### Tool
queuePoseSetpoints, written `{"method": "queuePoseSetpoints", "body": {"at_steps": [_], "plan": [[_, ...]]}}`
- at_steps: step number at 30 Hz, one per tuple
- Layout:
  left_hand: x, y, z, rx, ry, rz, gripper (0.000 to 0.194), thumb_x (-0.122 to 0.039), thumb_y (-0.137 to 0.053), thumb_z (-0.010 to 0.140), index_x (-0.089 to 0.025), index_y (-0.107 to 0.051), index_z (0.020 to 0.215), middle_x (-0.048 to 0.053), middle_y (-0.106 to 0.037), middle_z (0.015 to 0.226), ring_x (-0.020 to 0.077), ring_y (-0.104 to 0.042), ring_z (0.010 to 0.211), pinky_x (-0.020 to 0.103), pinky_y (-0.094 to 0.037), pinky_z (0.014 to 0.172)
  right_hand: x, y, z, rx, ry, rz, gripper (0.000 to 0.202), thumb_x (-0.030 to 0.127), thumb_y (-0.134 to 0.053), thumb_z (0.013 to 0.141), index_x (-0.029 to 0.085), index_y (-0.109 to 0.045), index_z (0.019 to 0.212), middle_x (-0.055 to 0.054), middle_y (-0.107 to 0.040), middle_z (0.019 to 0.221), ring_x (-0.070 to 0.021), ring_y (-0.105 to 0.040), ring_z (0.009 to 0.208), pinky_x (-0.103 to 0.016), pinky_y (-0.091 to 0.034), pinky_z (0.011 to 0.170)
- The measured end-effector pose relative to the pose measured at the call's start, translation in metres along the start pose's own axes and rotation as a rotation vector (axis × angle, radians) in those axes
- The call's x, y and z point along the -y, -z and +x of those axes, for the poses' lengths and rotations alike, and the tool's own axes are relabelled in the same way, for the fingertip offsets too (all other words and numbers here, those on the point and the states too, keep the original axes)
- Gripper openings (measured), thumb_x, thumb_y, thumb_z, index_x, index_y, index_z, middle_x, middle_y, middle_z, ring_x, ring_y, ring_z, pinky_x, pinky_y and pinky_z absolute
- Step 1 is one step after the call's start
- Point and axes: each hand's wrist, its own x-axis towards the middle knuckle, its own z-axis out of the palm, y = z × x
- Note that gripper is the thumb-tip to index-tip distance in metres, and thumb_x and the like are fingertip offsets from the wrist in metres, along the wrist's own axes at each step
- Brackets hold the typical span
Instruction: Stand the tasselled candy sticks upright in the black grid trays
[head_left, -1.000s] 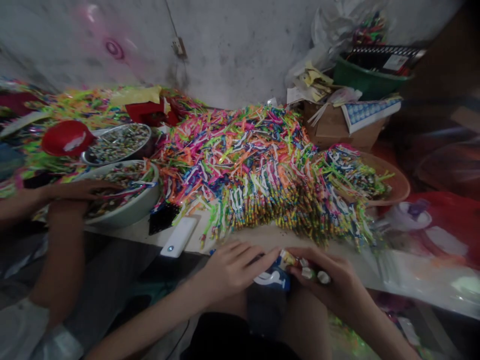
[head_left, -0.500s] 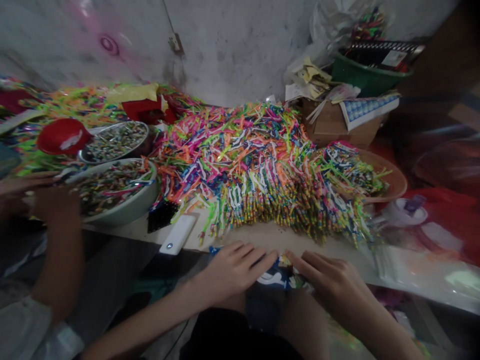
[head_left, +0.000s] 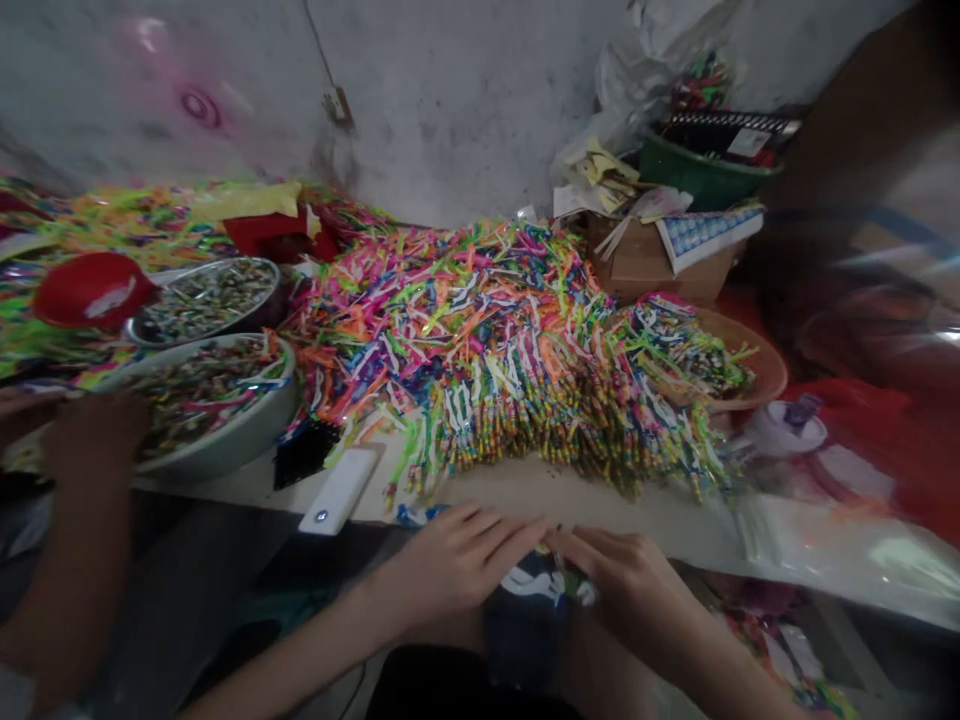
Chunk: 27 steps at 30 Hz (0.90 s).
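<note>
My left hand (head_left: 457, 550) and my right hand (head_left: 630, 575) meet over my lap at the table's front edge, thumbs and fingertips pinched close together. What sits between the fingertips is small and mostly covered. Below them shows a dark blue and white piece (head_left: 531, 582), its kind unclear; a blue end (head_left: 416, 514) pokes out beyond my left hand. Just past my hands lies a big heap of colourful thin strips (head_left: 450, 310). Along its front, slim sticks with yellow banded ends (head_left: 525, 420) lie in a row, ends toward me.
At left are a pale basin (head_left: 225, 440) of small pieces, a metal bowl (head_left: 217, 300) and a red bowl (head_left: 94, 290). A co-worker's arm (head_left: 86, 520) reaches there. A white flat device (head_left: 341, 490) lies near the edge. An orange basin (head_left: 765, 365) and carton (head_left: 660, 265) stand right.
The view has shifted, so the table's contents sit lower and farther left. My hands have drawn slightly closer together, still at the same piece.
</note>
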Motion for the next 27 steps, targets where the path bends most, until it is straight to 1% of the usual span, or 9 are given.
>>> {"method": "queuePoseSetpoints", "body": {"at_steps": [3,6,10,14,17,20,23,25,27], "plan": [[0.002,0.000,-0.001,0.001,-0.023,0.009,0.032,-0.013,-0.033,0.095,-0.007,-0.056,0.116,0.007,-0.069,0.101,0.0146,-0.062,0.085,0.029,-0.047,0.075,-0.008,-0.004,0.000,-0.001,-0.020,0.060,0.075,-0.005,-0.044,0.061,0.025,-0.043,0.129,-0.004,-0.065,0.095,-0.0185,-0.063,0.086,-0.025,-0.049,0.073],[0.001,-0.003,-0.003,0.007,0.008,0.008,0.033,-0.013,-0.030,0.095,-0.010,-0.056,0.115,0.006,-0.069,0.101,0.0139,-0.062,0.085,0.028,-0.047,0.076,-0.009,-0.006,0.001,0.001,-0.048,0.101,0.073,-0.004,-0.043,0.060,0.025,-0.044,0.127,-0.003,-0.065,0.093,-0.0180,-0.062,0.085,-0.026,-0.048,0.073],[-0.001,-0.006,-0.004,-0.023,0.032,0.012,0.034,-0.012,-0.028,0.095,-0.011,-0.057,0.113,0.005,-0.069,0.101,0.0136,-0.063,0.086,0.028,-0.048,0.076,-0.009,-0.011,0.000,0.030,-0.072,0.090,0.075,-0.003,-0.044,0.057,0.025,-0.046,0.127,-0.003,-0.065,0.090,-0.0176,-0.062,0.081,-0.024,-0.047,0.071],[-0.003,-0.006,-0.004,-0.028,0.025,0.014,0.031,-0.011,-0.032,0.094,-0.011,-0.058,0.111,0.006,-0.070,0.100,0.0135,-0.062,0.088,0.026,-0.047,0.078,-0.012,-0.014,-0.004,0.050,-0.041,0.073,0.072,-0.002,-0.045,0.059,0.024,-0.047,0.127,-0.003,-0.065,0.087,-0.0163,-0.061,0.074,-0.022,-0.045,0.066],[-0.002,-0.008,-0.005,-0.038,-0.014,0.004,0.033,-0.011,-0.030,0.094,-0.011,-0.059,0.110,0.005,-0.070,0.097,0.0129,-0.063,0.085,0.026,-0.047,0.077,-0.012,-0.014,-0.006,0.036,-0.039,0.156,0.067,0.000,-0.046,0.060,0.023,-0.051,0.122,-0.003,-0.066,0.087,-0.0163,-0.061,0.075,-0.022,-0.044,0.066],[0.000,-0.013,-0.002,-0.058,-0.058,0.011,0.033,-0.010,-0.030,0.094,-0.011,-0.060,0.108,0.005,-0.070,0.095,0.0125,-0.062,0.085,0.026,-0.046,0.079,-0.009,-0.012,-0.006,0.001,-0.142,0.339,0.053,0.002,-0.050,0.061,0.022,-0.059,0.109,-0.002,-0.068,0.091,-0.0150,-0.061,0.081,-0.020,-0.043,0.072],[0.002,-0.015,0.004,-0.043,-0.131,0.012,0.030,-0.012,-0.035,0.094,-0.013,-0.061,0.108,0.004,-0.069,0.102,0.0129,-0.061,0.088,0.027,-0.046,0.080,-0.009,-0.012,-0.003,0.031,-0.352,0.451,0.023,0.007,-0.053,0.067,0.018,-0.065,0.083,0.000,-0.068,0.078,-0.0128,-0.059,0.071,-0.018,-0.040,0.065],[0.003,-0.013,0.008,-0.042,-0.166,0.012,0.030,-0.014,-0.036,0.094,-0.014,-0.062,0.109,0.003,-0.068,0.107,0.0138,-0.060,0.093,0.028,-0.045,0.084,-0.016,-0.016,0.001,0.091,-0.410,0.477,0.010,0.012,-0.056,0.070,0.016,-0.063,0.074,0.000,-0.066,0.071,-0.0115,-0.055,0.064,-0.018,-0.037,0.058],[0.004,-0.009,0.009,-0.051,-0.156,0.010,0.032,-0.014,-0.035,0.094,-0.014,-0.061,0.112,0.003,-0.066,0.112,0.0153,-0.058,0.099,0.032,-0.043,0.091,-0.032,-0.024,0.007,0.117,-0.415,0.467,0.004,0.018,-0.060,0.072,0.015,-0.062,0.072,0.000,-0.064,0.069,-0.0112,-0.051,0.061,-0.019,-0.035,0.056]]}}
